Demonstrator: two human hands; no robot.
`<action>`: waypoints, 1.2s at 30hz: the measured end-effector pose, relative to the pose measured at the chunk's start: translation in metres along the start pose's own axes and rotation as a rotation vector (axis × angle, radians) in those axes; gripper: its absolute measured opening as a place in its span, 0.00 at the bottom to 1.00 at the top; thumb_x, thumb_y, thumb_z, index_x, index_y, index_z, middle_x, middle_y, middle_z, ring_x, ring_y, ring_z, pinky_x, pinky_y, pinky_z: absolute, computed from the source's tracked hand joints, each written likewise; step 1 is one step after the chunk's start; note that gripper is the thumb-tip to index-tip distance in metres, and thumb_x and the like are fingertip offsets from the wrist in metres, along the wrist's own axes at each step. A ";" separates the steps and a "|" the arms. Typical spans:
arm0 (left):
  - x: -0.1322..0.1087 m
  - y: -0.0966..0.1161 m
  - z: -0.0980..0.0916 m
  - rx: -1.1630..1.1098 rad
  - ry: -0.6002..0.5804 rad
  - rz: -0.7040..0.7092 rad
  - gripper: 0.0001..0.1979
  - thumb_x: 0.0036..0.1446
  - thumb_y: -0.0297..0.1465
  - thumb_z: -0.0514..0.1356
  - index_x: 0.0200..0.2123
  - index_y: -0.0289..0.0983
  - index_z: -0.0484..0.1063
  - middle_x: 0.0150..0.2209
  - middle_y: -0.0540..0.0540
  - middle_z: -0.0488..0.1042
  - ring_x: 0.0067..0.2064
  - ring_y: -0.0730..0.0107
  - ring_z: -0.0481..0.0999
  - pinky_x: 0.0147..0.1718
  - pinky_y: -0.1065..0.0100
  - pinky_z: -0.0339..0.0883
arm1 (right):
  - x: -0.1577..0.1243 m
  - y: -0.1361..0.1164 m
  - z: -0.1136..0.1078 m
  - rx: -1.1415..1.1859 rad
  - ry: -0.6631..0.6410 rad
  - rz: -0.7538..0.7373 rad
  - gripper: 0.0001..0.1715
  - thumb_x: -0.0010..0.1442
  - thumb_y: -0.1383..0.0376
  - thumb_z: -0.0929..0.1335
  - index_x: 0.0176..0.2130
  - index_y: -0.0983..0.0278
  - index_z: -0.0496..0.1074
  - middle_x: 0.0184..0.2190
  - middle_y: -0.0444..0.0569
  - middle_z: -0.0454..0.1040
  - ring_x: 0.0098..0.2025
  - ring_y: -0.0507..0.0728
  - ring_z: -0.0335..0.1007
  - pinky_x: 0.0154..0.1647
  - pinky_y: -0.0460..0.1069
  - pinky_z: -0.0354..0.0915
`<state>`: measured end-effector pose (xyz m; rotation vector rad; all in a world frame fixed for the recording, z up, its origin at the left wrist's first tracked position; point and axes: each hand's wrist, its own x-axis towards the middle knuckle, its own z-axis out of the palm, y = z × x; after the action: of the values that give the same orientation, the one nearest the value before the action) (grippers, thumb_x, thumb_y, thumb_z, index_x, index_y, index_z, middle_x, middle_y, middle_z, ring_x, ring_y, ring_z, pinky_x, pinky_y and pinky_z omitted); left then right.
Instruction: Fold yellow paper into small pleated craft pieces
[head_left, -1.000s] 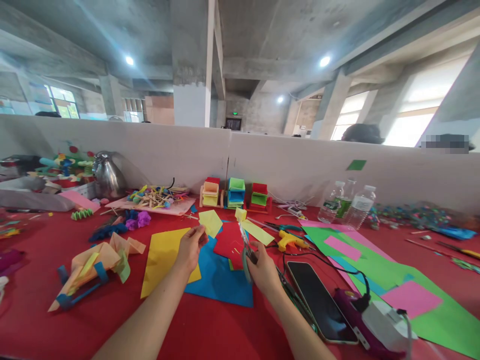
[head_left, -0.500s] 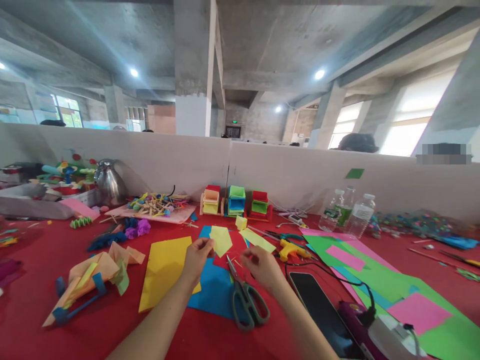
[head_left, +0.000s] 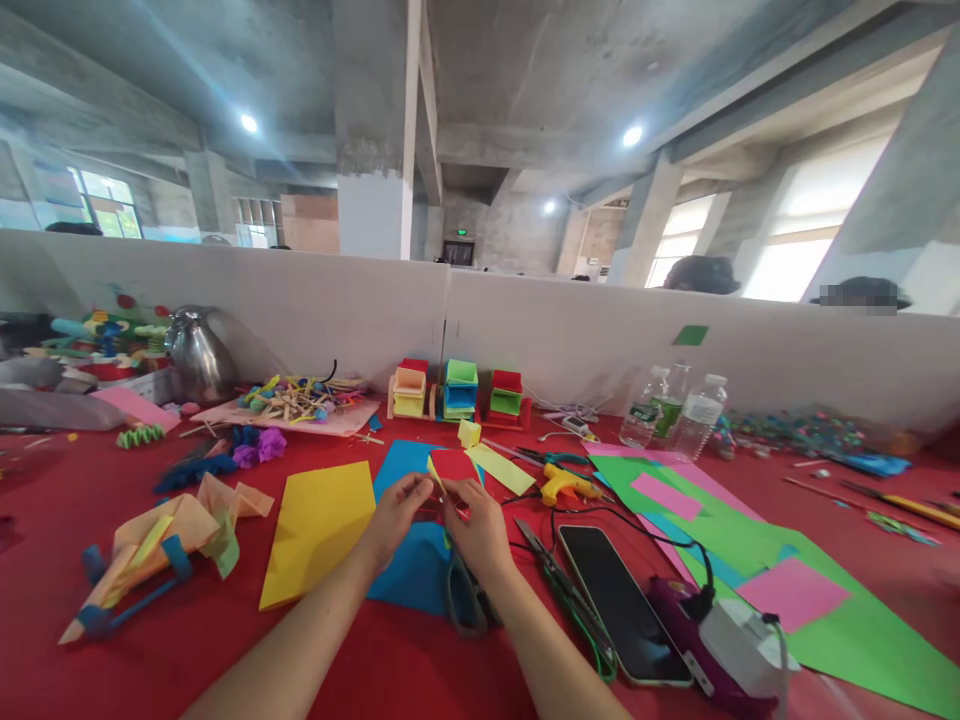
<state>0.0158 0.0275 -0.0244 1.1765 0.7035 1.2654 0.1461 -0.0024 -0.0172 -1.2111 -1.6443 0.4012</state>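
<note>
Fingers point(head_left: 421, 488) of the left hand point(head_left: 396, 512) and the right hand point(head_left: 474, 525) are pinched in together on a small yellow paper scrap point(head_left: 433, 468). Both are closed down narrow on it, tips nearly touching. You only really see the scrap as a thin sliver poking up between the two hands. It's held a bit above the red bench point(head_left: 112, 660), pretty much dead centre, over a blue sheet point(head_left: 409, 580) and in front of a red sheet point(head_left: 454, 464).

Scissors point(head_left: 465, 605) lie on the blue sheet right under the right wrist, mostly hidden by it. A big yellow sheet point(head_left: 319, 530) sits just left of the left hand. Off to the right there's a phone point(head_left: 622, 600) face up, a yellow glue gun point(head_left: 564, 485) behind it, and a green sheet point(head_left: 862, 630) with pink squares on it. Back by the divider are three little paper boxes point(head_left: 457, 385) and some water bottles point(head_left: 679, 410). A folded paper model point(head_left: 150, 545) lies well off to the left.
</note>
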 end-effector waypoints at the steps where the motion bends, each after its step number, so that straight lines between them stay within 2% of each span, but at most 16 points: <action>1: 0.001 0.000 -0.001 0.011 0.021 0.007 0.15 0.43 0.41 0.63 0.29 0.34 0.71 0.27 0.46 0.73 0.32 0.66 0.73 0.33 0.67 0.66 | 0.001 0.003 -0.002 0.023 0.009 0.032 0.11 0.56 0.68 0.63 0.39 0.64 0.72 0.33 0.48 0.72 0.36 0.55 0.67 0.39 0.49 0.63; 5: 0.005 -0.002 -0.007 0.048 0.139 0.035 0.20 0.36 0.38 0.68 0.34 0.37 0.69 0.34 0.46 0.73 0.38 0.66 0.72 0.36 0.69 0.64 | 0.007 0.016 -0.006 0.151 -0.045 0.158 0.12 0.60 0.63 0.63 0.41 0.67 0.69 0.37 0.47 0.72 0.37 0.54 0.69 0.38 0.52 0.66; 7: 0.006 -0.001 -0.008 0.046 0.097 -0.002 0.22 0.35 0.38 0.68 0.36 0.36 0.70 0.36 0.44 0.74 0.38 0.65 0.73 0.36 0.68 0.65 | 0.009 0.021 -0.007 0.205 -0.112 0.204 0.14 0.60 0.62 0.64 0.44 0.67 0.67 0.40 0.48 0.70 0.38 0.54 0.69 0.37 0.53 0.67; 11: 0.002 0.000 -0.004 0.020 -0.037 -0.124 0.21 0.34 0.40 0.68 0.31 0.32 0.73 0.27 0.44 0.75 0.28 0.64 0.74 0.29 0.65 0.66 | 0.008 0.027 -0.006 0.258 -0.216 0.269 0.15 0.60 0.62 0.64 0.46 0.67 0.66 0.43 0.49 0.69 0.39 0.54 0.69 0.38 0.53 0.68; 20: -0.001 -0.002 -0.002 -0.013 0.011 -0.141 0.17 0.36 0.41 0.67 0.26 0.34 0.71 0.20 0.50 0.72 0.21 0.74 0.69 0.22 0.74 0.61 | 0.003 0.025 -0.002 0.235 -0.279 0.283 0.14 0.60 0.62 0.64 0.44 0.67 0.67 0.41 0.48 0.70 0.38 0.54 0.69 0.37 0.52 0.68; 27: -0.001 -0.001 0.001 -0.032 0.007 -0.135 0.19 0.35 0.41 0.68 0.28 0.35 0.70 0.22 0.51 0.72 0.23 0.72 0.70 0.23 0.73 0.62 | 0.003 0.022 0.000 0.173 -0.231 0.218 0.12 0.60 0.62 0.63 0.41 0.68 0.67 0.35 0.46 0.71 0.32 0.51 0.69 0.31 0.49 0.68; 30: -0.001 -0.002 0.000 -0.034 0.000 -0.130 0.18 0.34 0.41 0.68 0.25 0.34 0.71 0.20 0.51 0.72 0.22 0.73 0.69 0.23 0.73 0.61 | 0.003 0.018 -0.001 0.125 -0.175 0.152 0.11 0.60 0.62 0.64 0.39 0.68 0.68 0.32 0.44 0.71 0.29 0.49 0.68 0.29 0.48 0.67; 33: 0.001 -0.004 -0.002 -0.041 0.010 -0.107 0.16 0.35 0.39 0.68 0.24 0.34 0.71 0.19 0.52 0.71 0.21 0.74 0.68 0.22 0.74 0.60 | 0.002 0.011 -0.003 0.055 -0.094 0.072 0.07 0.56 0.64 0.66 0.35 0.66 0.70 0.28 0.43 0.71 0.28 0.50 0.67 0.30 0.47 0.65; 36: 0.001 -0.007 -0.003 -0.058 0.010 -0.092 0.15 0.36 0.39 0.68 0.25 0.35 0.72 0.20 0.52 0.72 0.22 0.74 0.69 0.23 0.74 0.60 | 0.001 0.005 -0.006 -0.016 -0.027 -0.004 0.07 0.54 0.65 0.67 0.35 0.63 0.72 0.31 0.45 0.72 0.32 0.52 0.67 0.34 0.47 0.63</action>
<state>0.0153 0.0300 -0.0315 1.0791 0.7157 1.2078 0.1533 -0.0008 -0.0176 -1.2195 -1.6760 0.4044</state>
